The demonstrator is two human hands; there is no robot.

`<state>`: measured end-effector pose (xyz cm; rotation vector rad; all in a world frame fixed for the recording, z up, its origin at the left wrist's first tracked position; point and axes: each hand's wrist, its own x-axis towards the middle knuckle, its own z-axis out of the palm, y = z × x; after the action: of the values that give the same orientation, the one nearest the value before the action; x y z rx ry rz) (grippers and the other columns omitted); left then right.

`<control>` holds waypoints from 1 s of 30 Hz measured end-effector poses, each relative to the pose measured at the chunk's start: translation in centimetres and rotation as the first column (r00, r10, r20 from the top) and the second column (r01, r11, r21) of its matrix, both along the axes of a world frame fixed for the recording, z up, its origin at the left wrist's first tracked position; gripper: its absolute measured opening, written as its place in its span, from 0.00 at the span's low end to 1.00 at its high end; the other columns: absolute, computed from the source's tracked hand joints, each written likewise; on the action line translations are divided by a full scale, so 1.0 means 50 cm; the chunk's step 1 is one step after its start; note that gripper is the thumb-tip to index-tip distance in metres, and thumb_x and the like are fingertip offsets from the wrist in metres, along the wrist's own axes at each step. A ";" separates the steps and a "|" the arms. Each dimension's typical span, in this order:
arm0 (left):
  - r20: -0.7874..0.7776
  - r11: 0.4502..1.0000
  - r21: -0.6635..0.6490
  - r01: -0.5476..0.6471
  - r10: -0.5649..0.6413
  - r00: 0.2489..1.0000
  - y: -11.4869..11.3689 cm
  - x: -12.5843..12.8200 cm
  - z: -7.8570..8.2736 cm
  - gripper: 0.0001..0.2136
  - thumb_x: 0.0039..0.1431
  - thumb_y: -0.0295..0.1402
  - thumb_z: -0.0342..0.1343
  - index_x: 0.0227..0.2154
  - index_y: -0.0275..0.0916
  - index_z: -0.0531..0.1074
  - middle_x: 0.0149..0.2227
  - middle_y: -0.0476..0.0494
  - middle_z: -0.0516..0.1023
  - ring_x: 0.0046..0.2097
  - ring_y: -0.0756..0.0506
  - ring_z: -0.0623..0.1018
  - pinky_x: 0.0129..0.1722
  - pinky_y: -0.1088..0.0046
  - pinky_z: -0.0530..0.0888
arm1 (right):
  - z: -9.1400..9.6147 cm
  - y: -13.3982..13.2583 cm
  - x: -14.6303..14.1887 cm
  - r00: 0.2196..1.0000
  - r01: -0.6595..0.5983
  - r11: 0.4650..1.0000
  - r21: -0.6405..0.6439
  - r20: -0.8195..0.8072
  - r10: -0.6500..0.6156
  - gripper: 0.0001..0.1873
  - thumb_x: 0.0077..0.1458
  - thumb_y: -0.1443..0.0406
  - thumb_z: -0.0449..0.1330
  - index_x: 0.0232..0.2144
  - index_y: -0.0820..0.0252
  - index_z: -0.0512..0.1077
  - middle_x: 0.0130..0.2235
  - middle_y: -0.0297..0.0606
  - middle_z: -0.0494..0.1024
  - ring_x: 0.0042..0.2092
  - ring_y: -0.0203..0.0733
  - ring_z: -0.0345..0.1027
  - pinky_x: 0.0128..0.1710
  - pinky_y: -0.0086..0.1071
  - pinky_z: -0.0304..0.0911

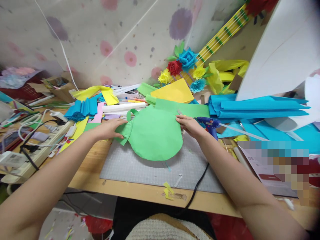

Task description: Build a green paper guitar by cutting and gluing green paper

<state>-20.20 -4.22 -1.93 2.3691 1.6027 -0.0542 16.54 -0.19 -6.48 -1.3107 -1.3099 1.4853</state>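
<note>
A round green paper cut-out (153,135) is lifted a little over the grey cutting mat (140,170). My left hand (110,128) is closed on its crumpled left edge. My right hand (188,123) pinches its upper right edge, and a small grey strip sticks up beside the fingers. A blue glue gun (210,124) lies just right of my right hand, its black cord (197,186) running off the table's front edge.
Blue crepe paper (257,106), yellow paper (172,91) and green sheets pile up behind. Paper flowers (182,66) lean on the wall. A power strip with cables (37,140) sits at the left. A white board (282,50) stands at the right.
</note>
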 end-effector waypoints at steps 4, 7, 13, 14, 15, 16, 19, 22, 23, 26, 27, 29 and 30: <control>0.029 0.997 0.077 -0.025 0.023 0.999 -0.016 0.011 0.005 0.38 0.40 0.48 0.62 0.57 0.44 0.62 0.58 0.39 0.65 0.60 0.35 0.63 0.57 0.58 0.62 | 0.027 0.024 -0.011 0.998 0.052 0.998 0.047 -0.027 -0.050 0.15 0.48 0.58 0.60 0.38 0.59 0.73 0.43 0.40 0.77 0.44 0.42 0.71 0.42 0.35 0.66; 0.126 0.986 0.141 -0.086 0.068 0.990 -0.030 0.015 0.010 0.38 0.39 0.47 0.62 0.56 0.45 0.61 0.56 0.40 0.65 0.58 0.36 0.64 0.56 0.59 0.63 | 0.051 0.038 -0.017 0.992 0.044 0.991 0.127 -0.122 -0.028 0.18 0.50 0.54 0.58 0.41 0.58 0.71 0.44 0.40 0.76 0.47 0.43 0.70 0.45 0.35 0.66; 0.299 0.923 0.172 -0.344 0.284 0.911 -0.041 0.051 0.021 0.38 0.39 0.47 0.62 0.55 0.42 0.62 0.56 0.40 0.66 0.58 0.36 0.64 0.57 0.58 0.62 | 0.074 0.028 -0.040 0.958 0.134 0.953 0.271 -0.280 -0.055 0.30 0.51 0.41 0.50 0.47 0.52 0.65 0.52 0.40 0.71 0.57 0.44 0.62 0.50 0.36 0.65; 0.343 0.908 0.148 -0.393 0.325 0.881 -0.043 0.067 0.022 0.38 0.39 0.48 0.62 0.55 0.42 0.62 0.56 0.39 0.66 0.58 0.36 0.65 0.57 0.59 0.62 | 0.072 0.019 -0.050 0.953 0.123 0.954 0.275 -0.300 -0.036 0.30 0.50 0.41 0.51 0.48 0.52 0.64 0.52 0.39 0.71 0.57 0.45 0.62 0.51 0.37 0.64; 0.396 0.888 0.121 -0.445 0.368 0.842 -0.044 0.086 0.021 0.38 0.39 0.48 0.62 0.55 0.41 0.62 0.56 0.39 0.66 0.57 0.36 0.65 0.56 0.59 0.63 | 0.069 0.007 -0.063 0.946 0.107 0.959 0.263 -0.324 -0.017 0.31 0.49 0.41 0.53 0.48 0.52 0.64 0.53 0.39 0.70 0.56 0.45 0.62 0.51 0.37 0.64; 0.448 0.869 0.086 -0.487 0.403 0.798 -0.046 0.106 0.018 0.38 0.40 0.48 0.62 0.55 0.40 0.62 0.56 0.38 0.67 0.57 0.37 0.66 0.55 0.60 0.64 | 0.065 -0.007 -0.078 0.939 0.085 0.969 0.234 -0.344 0.001 0.32 0.48 0.43 0.56 0.50 0.53 0.63 0.53 0.40 0.70 0.55 0.45 0.64 0.51 0.37 0.64; 0.566 0.771 0.007 -0.637 0.522 0.638 -0.052 0.169 0.000 0.34 0.45 0.48 0.59 0.54 0.37 0.62 0.53 0.36 0.69 0.54 0.37 0.69 0.53 0.59 0.66 | 0.050 -0.053 -0.126 0.936 0.024 0.995 0.095 -0.351 0.011 0.42 0.42 0.48 0.64 0.55 0.54 0.55 0.52 0.44 0.71 0.49 0.45 0.69 0.48 0.39 0.66; 0.596 0.702 0.039 -0.711 0.555 0.580 -0.061 0.220 -0.020 0.34 0.44 0.46 0.61 0.53 0.37 0.61 0.52 0.32 0.67 0.56 0.35 0.67 0.54 0.56 0.65 | 0.035 -0.079 -0.164 0.934 -0.022 0.996 0.089 -0.353 0.052 0.45 0.40 0.52 0.67 0.57 0.56 0.52 0.49 0.45 0.73 0.47 0.45 0.70 0.45 0.41 0.68; 0.603 0.695 0.035 -0.718 0.558 0.570 -0.064 0.233 -0.025 0.33 0.43 0.45 0.62 0.53 0.37 0.62 0.52 0.32 0.67 0.56 0.35 0.66 0.54 0.56 0.64 | 0.030 -0.081 -0.171 0.934 -0.005 0.996 0.088 -0.355 0.036 0.46 0.39 0.54 0.68 0.56 0.57 0.52 0.48 0.45 0.74 0.47 0.45 0.71 0.45 0.41 0.68; 0.645 0.702 -0.029 -0.711 0.557 0.523 -0.069 0.261 -0.033 0.28 0.44 0.43 0.62 0.49 0.37 0.64 0.49 0.33 0.68 0.55 0.35 0.67 0.54 0.57 0.64 | 0.018 -0.065 -0.178 0.932 0.095 0.994 0.054 -0.356 -0.069 0.44 0.36 0.58 0.69 0.53 0.56 0.54 0.44 0.42 0.76 0.45 0.45 0.71 0.41 0.39 0.69; 0.670 0.707 -0.054 -0.705 0.549 0.500 -0.070 0.268 -0.036 0.27 0.45 0.42 0.61 0.48 0.37 0.64 0.48 0.34 0.68 0.54 0.36 0.68 0.54 0.57 0.65 | 0.016 -0.058 -0.176 0.928 0.128 0.991 0.039 -0.358 -0.106 0.42 0.36 0.59 0.69 0.52 0.56 0.55 0.43 0.41 0.76 0.44 0.45 0.72 0.40 0.39 0.69; 0.736 0.729 -0.097 -0.678 0.511 0.445 -0.068 0.278 -0.045 0.25 0.47 0.40 0.60 0.48 0.37 0.63 0.47 0.35 0.69 0.52 0.38 0.70 0.52 0.59 0.66 | 0.014 -0.044 -0.172 0.922 0.175 0.985 0.010 -0.352 -0.161 0.39 0.36 0.61 0.68 0.50 0.56 0.56 0.42 0.39 0.76 0.42 0.44 0.72 0.38 0.38 0.70; 0.773 0.747 -0.124 -0.653 0.486 0.408 -0.066 0.281 -0.051 0.25 0.46 0.39 0.60 0.48 0.37 0.62 0.47 0.36 0.69 0.50 0.40 0.71 0.50 0.61 0.68 | 0.014 -0.040 -0.170 0.920 0.192 0.981 -0.002 -0.347 -0.180 0.38 0.37 0.62 0.68 0.49 0.56 0.56 0.41 0.38 0.76 0.41 0.44 0.73 0.38 0.38 0.70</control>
<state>-6.17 -7.53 -4.47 1.3847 1.8398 1.1658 8.03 -2.17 -5.79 -1.0608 -0.9503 1.4734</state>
